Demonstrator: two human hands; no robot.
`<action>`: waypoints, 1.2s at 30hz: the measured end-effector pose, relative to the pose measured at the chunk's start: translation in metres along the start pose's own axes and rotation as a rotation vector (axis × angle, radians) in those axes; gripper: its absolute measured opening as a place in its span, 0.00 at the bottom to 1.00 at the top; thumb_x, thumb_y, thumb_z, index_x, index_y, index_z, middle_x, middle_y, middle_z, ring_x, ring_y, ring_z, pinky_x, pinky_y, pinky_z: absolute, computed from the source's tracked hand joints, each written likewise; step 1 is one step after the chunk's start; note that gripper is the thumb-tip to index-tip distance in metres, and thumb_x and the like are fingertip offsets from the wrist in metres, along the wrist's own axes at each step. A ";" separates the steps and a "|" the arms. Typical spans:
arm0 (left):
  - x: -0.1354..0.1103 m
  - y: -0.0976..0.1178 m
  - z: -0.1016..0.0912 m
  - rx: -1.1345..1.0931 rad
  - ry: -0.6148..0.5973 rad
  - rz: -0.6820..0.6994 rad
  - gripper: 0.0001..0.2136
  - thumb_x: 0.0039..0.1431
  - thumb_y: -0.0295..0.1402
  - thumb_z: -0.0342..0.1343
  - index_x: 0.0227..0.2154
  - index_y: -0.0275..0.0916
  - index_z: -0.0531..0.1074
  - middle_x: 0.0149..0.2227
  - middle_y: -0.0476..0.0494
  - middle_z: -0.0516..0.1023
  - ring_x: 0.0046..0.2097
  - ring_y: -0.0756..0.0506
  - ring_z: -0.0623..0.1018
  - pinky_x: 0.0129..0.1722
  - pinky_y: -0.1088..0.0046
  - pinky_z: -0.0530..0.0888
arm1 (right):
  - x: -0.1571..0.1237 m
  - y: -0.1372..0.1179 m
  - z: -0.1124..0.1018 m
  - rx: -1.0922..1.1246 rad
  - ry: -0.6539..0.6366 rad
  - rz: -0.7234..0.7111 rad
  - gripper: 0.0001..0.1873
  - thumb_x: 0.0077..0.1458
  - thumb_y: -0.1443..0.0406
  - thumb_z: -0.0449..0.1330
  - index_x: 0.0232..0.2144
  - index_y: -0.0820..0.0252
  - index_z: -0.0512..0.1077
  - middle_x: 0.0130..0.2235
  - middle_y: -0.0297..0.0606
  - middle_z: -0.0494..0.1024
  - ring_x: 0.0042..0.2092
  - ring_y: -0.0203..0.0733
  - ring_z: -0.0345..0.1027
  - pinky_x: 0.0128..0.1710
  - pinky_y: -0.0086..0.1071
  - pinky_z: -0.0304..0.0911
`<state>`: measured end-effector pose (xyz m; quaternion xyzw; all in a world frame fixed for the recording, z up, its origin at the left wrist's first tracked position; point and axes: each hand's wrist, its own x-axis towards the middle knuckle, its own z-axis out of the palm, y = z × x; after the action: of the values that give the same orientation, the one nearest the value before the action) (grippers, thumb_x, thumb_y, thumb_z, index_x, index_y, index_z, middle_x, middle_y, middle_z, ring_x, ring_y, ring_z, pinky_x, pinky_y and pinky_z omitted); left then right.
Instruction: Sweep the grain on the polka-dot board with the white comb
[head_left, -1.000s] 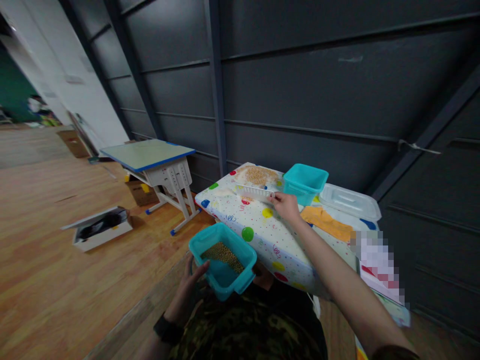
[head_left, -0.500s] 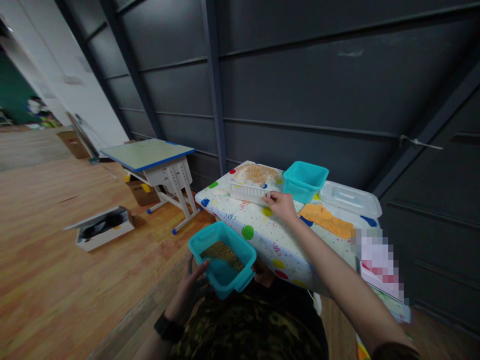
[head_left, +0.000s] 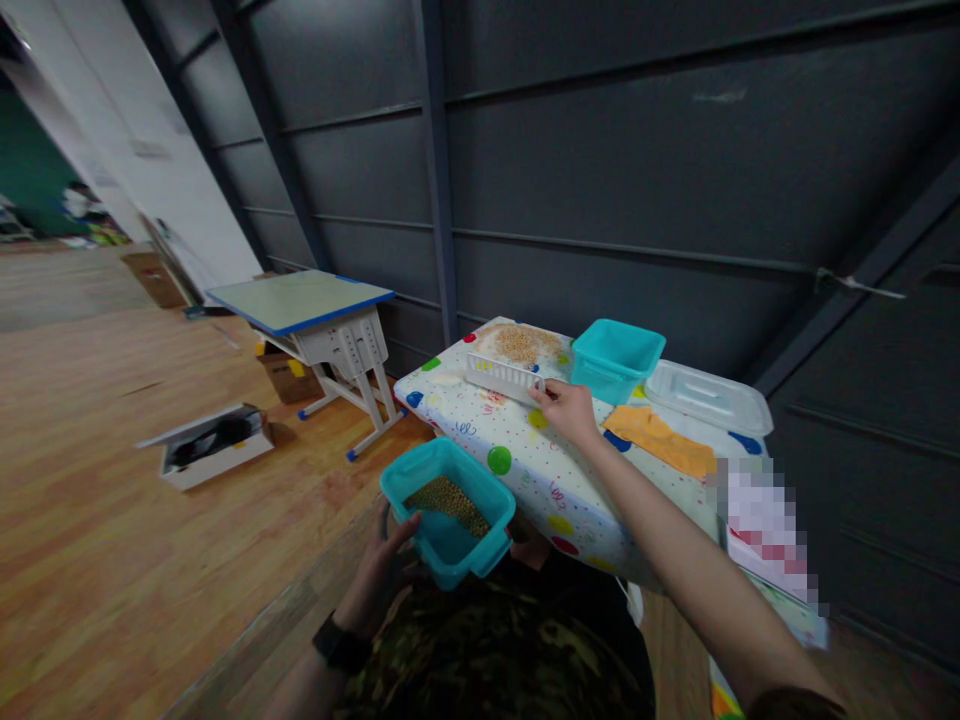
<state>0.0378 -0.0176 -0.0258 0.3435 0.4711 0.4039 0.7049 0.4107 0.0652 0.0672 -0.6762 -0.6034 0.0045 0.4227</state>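
Table (head_left: 525, 468) under a spotted cloth. Teal tub (head_left: 454, 545) off the near edge, left hand (head_left: 384, 562) half-curled round its side, thumb at the rim; brownish grain (head_left: 454, 502) inside. Second tub (head_left: 600, 381) stands by the far edge, clear lid (head_left: 709, 397) beside it, orange cloth (head_left: 660, 440) nearer. White slotted tray (head_left: 504, 377) toward the left end, its right end pinched by the right hand (head_left: 566, 408). Loose grain (head_left: 523, 345) near the far left corner.
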 end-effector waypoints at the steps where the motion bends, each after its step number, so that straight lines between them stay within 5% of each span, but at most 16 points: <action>1: 0.000 0.000 0.000 0.004 -0.004 0.005 0.55 0.59 0.53 0.82 0.83 0.58 0.57 0.55 0.38 0.90 0.40 0.38 0.92 0.36 0.62 0.88 | 0.000 -0.001 -0.001 -0.004 -0.008 -0.001 0.20 0.64 0.58 0.66 0.21 0.52 0.69 0.22 0.34 0.72 0.28 0.43 0.63 0.33 0.37 0.52; 10: -0.002 0.002 0.001 0.013 -0.002 -0.007 0.56 0.60 0.53 0.81 0.84 0.55 0.55 0.60 0.33 0.88 0.45 0.35 0.93 0.35 0.63 0.88 | -0.001 -0.006 0.000 0.015 -0.020 0.016 0.18 0.63 0.59 0.66 0.21 0.52 0.70 0.23 0.34 0.74 0.29 0.43 0.64 0.34 0.37 0.53; 18: -0.004 0.003 0.004 -0.024 0.008 -0.001 0.57 0.59 0.50 0.83 0.85 0.54 0.56 0.56 0.34 0.90 0.39 0.38 0.92 0.32 0.66 0.86 | -0.002 -0.003 0.000 0.051 -0.043 -0.021 0.21 0.64 0.53 0.66 0.21 0.51 0.69 0.22 0.34 0.72 0.28 0.43 0.63 0.33 0.36 0.53; 36: -0.006 0.006 0.006 -0.034 0.012 0.017 0.55 0.59 0.48 0.82 0.83 0.55 0.58 0.55 0.36 0.90 0.39 0.38 0.93 0.32 0.66 0.87 | -0.007 -0.008 0.003 -0.051 -0.049 -0.011 0.19 0.63 0.60 0.65 0.20 0.51 0.68 0.24 0.36 0.77 0.30 0.45 0.68 0.35 0.37 0.54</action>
<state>0.0407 -0.0212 -0.0160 0.3331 0.4657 0.4200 0.7041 0.4004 0.0610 0.0665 -0.6830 -0.6172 0.0034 0.3906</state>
